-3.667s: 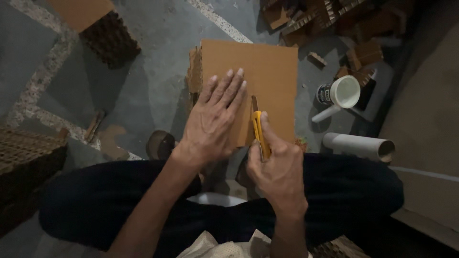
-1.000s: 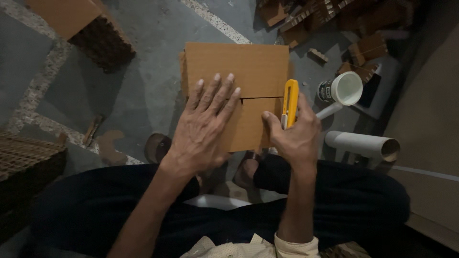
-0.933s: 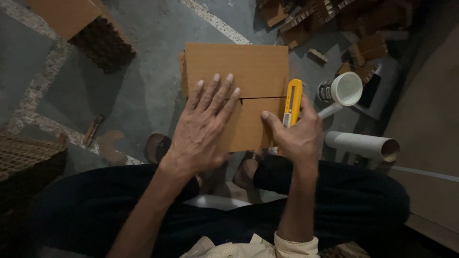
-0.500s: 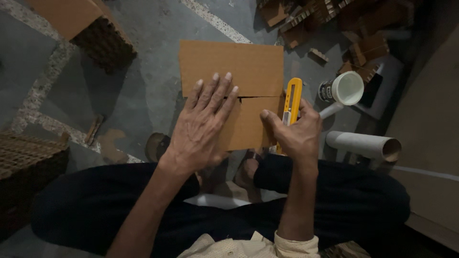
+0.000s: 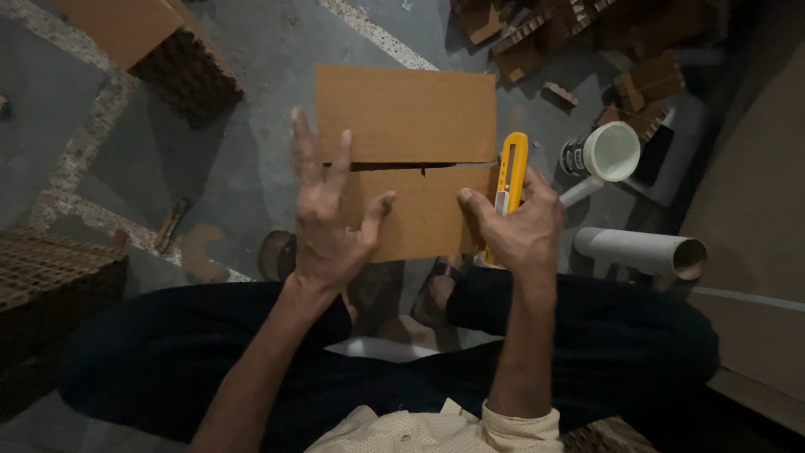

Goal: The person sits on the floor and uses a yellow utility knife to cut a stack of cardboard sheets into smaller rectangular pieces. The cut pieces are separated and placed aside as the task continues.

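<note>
two pieces of brown cardboard lay on the grey floor [image 5: 251, 168] in front of the seated person's dark trousers [image 5: 620, 352], parted by a straight cut running from nine to three o'clock: the upper cardboard piece [image 5: 407, 113] at twelve and the lower cardboard piece [image 5: 423, 214] just beneath it, their cut edges close but showing a dark gap. half a second before, the left hand [image 5: 327, 214] had lain flat on the sheet with its fingers across the cut line; now it was lifted, fingers spread and curled, only its lower part over the left end of the lower piece, and whether it touched the board could not be told. the gap had widened since then. the right hand [image 5: 516, 226] stayed at the three o'clock edge, fingers wrapped round the yellow utility knife [image 5: 510, 172], which stood upright with its tip toward twelve. at two o'clock stood a white cup [image 5: 612, 151]; a cardboard tube [image 5: 641, 252] lay at three, and a heap of cardboard scraps [image 5: 579, 38] sat at one.
</note>
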